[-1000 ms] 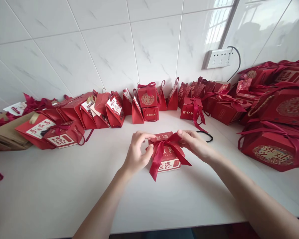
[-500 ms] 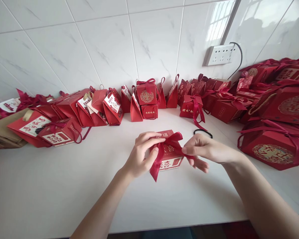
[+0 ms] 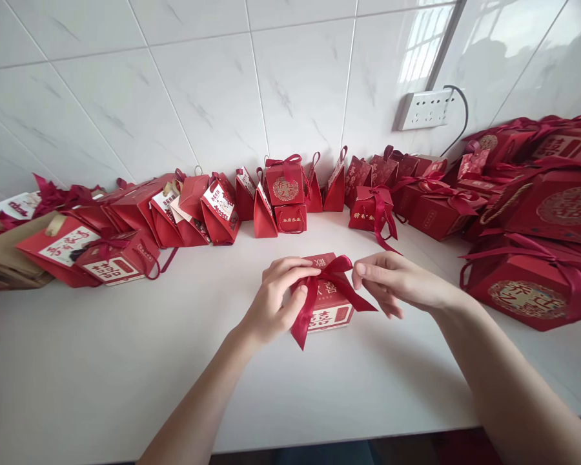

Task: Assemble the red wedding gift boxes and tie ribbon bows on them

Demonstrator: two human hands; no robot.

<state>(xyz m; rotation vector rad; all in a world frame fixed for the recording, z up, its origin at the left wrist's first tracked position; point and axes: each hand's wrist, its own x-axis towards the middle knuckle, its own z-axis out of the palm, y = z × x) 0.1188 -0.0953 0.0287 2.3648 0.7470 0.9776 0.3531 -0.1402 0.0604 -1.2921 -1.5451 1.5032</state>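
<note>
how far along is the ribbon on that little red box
Done: the dark red satin ribbon crosses the small red cardboard box, with a bow loop formed. In hand: the left hand pinches the knot; the right hand sits at the loop. Left: tails hang uneven, one draping over the front.

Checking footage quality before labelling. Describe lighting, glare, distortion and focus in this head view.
Head view: soft, even daylight; a window reflection glares on the wall tiles at upper right; faint shadows lie on the white table under the forearms; the wide-angle lens bows the tile lines; left hand, right hand, ribbon and red box are sharp.
</note>
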